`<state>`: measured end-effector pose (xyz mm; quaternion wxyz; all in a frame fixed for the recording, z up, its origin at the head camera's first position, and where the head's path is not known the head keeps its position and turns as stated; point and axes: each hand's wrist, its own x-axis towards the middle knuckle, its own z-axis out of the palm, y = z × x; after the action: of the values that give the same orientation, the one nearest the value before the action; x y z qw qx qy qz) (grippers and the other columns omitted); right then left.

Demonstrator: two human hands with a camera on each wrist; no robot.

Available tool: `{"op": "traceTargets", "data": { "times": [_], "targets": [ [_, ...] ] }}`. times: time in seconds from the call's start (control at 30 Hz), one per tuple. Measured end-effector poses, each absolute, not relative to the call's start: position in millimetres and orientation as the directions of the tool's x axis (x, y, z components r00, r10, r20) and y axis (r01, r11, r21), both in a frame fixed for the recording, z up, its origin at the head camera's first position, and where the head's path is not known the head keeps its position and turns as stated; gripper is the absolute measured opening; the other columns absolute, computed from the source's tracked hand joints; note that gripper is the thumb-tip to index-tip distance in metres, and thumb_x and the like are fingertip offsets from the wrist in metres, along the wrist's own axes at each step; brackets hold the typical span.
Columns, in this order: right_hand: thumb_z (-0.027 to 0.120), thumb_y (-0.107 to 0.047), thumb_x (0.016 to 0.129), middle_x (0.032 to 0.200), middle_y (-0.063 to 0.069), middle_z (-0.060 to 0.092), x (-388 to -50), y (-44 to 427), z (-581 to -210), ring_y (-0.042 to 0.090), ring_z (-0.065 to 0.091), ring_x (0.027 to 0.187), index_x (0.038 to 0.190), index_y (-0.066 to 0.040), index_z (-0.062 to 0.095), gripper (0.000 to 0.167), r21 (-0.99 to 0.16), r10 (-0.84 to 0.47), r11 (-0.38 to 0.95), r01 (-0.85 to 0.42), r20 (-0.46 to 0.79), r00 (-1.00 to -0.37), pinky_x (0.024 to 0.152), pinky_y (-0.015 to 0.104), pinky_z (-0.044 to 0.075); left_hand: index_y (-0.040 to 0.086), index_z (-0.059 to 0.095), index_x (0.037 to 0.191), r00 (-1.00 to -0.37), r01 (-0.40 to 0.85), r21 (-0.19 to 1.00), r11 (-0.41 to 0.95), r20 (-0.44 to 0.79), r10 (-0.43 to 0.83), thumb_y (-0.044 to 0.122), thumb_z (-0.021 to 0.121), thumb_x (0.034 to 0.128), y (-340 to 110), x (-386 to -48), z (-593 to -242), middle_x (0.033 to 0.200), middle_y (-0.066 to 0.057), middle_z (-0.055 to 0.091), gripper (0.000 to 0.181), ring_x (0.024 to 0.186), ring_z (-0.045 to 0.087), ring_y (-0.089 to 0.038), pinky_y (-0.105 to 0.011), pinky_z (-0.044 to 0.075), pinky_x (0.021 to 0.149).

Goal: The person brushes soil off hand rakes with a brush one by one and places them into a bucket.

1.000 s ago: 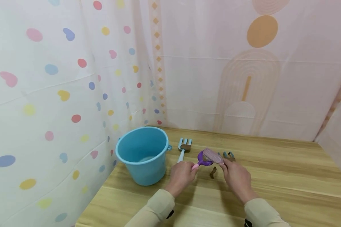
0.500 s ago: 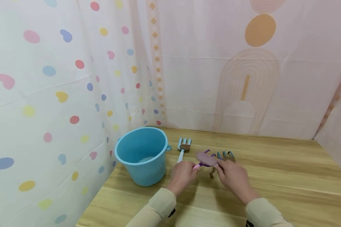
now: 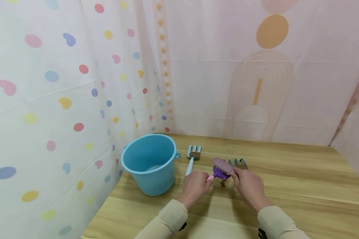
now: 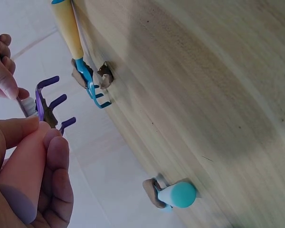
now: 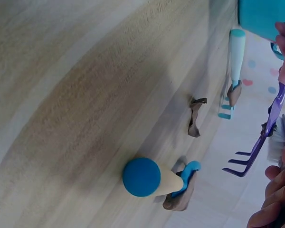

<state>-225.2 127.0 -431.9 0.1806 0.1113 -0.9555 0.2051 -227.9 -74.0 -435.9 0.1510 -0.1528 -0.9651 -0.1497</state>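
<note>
My left hand (image 3: 195,186) grips the pink handle (image 4: 26,166) of a purple hand rake (image 5: 270,118), held above the table. Brown dirt-like stuff (image 4: 50,116) clings to the rake's head. In my right hand (image 3: 251,187) is a brush with a lilac back (image 3: 222,164) and white bristles (image 5: 276,142). Its bristles lie against the rake's head or very near it; the exact contact is hidden. Below them a brown lump (image 5: 194,118) rests on the table, partly covered in the head view.
A light blue bucket (image 3: 155,182) stands at the left. Beside it lies a pale blue hand rake (image 3: 189,166) with a brown patch on it. Another rake, blue with a wooden handle (image 4: 69,28), lies by my right hand, brown stuff on its head. Curtains enclose the wooden table (image 3: 302,179).
The brush moved left across the rake's head, then back right. The rake has turned and shifted slightly right and down, covering more of the brown lump. Both hands keep their hold.
</note>
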Motion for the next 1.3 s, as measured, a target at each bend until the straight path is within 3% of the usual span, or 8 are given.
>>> {"op": "traceTargets", "data": {
  "times": [0.3,0.5,0.7,0.9,1.03,1.17,1.3],
  "targets": [
    [0.065,-0.023,0.097,0.092,0.017,0.072,-227,127,-435,0.038,0.068,0.075,0.112,-0.005,0.072,0.025,-0.386,-0.124,0.876,-0.289,0.400,-0.908,0.054,0.049,0.049,0.019,0.073,0.076,-0.905,0.348,0.238,0.907,0.339,0.258,0.033,0.068,0.0941,-74,-226,-437,0.054,0.012,0.045,0.023,0.049,0.042,-0.007,-0.025,0.034,0.046],
    [0.062,-0.023,0.099,0.086,0.014,0.071,-231,130,-433,0.023,0.060,0.062,0.114,-0.004,0.072,0.026,-0.400,-0.109,0.877,-0.265,0.373,-0.921,0.050,0.040,0.045,0.019,0.070,0.073,-0.890,0.388,0.236,0.891,0.349,0.295,0.034,0.066,0.0959,-74,-225,-438,0.053,0.011,0.044,0.027,0.049,0.041,-0.006,-0.024,0.033,0.046],
    [0.061,-0.023,0.099,0.090,0.014,0.071,-234,132,-434,0.029,0.065,0.073,0.115,-0.005,0.071,0.026,-0.407,-0.116,0.870,-0.276,0.375,-0.920,0.056,0.046,0.048,0.019,0.073,0.077,-0.871,0.423,0.224,0.878,0.366,0.327,0.032,0.068,0.0947,-74,-223,-441,0.055,0.013,0.045,0.022,0.048,0.041,-0.004,-0.021,0.033,0.045],
    [0.060,-0.023,0.100,0.078,0.008,0.064,-237,131,-433,0.021,0.053,0.060,0.112,-0.007,0.071,0.023,-0.420,-0.118,0.859,-0.293,0.394,-0.911,0.049,0.038,0.041,0.019,0.068,0.071,-0.875,0.425,0.278,0.861,0.368,0.314,0.031,0.068,0.0949,-76,-223,-444,0.052,0.014,0.043,0.027,0.047,0.040,-0.003,-0.021,0.032,0.045],
    [0.058,-0.021,0.100,0.072,0.006,0.058,-236,132,-427,0.018,0.045,0.054,0.117,-0.005,0.070,0.026,-0.454,-0.102,0.841,-0.294,0.401,-0.910,0.045,0.034,0.035,0.019,0.070,0.073,-0.882,0.416,0.299,0.859,0.364,0.300,0.032,0.068,0.0948,-77,-223,-446,0.052,0.014,0.044,0.026,0.047,0.040,-0.004,-0.022,0.032,0.045],
    [0.056,-0.021,0.101,0.080,0.009,0.063,-235,137,-422,0.016,0.046,0.056,0.129,0.001,0.063,0.036,-0.480,-0.107,0.824,-0.301,0.390,-0.915,0.046,0.032,0.036,0.018,0.074,0.078,-0.899,0.384,0.317,0.867,0.343,0.272,0.034,0.067,0.0951,-78,-225,-446,0.054,0.013,0.046,0.024,0.049,0.042,-0.004,-0.022,0.034,0.046],
    [0.059,-0.021,0.100,0.081,0.005,0.065,-232,141,-423,0.014,0.046,0.057,0.128,-0.001,0.064,0.035,-0.478,-0.145,0.808,-0.346,0.408,-0.901,0.048,0.031,0.036,0.018,0.075,0.079,-0.915,0.348,0.338,0.874,0.324,0.239,0.034,0.067,0.0953,-80,-229,-446,0.055,0.013,0.048,0.025,0.050,0.043,-0.006,-0.024,0.035,0.049]
  ]
}}
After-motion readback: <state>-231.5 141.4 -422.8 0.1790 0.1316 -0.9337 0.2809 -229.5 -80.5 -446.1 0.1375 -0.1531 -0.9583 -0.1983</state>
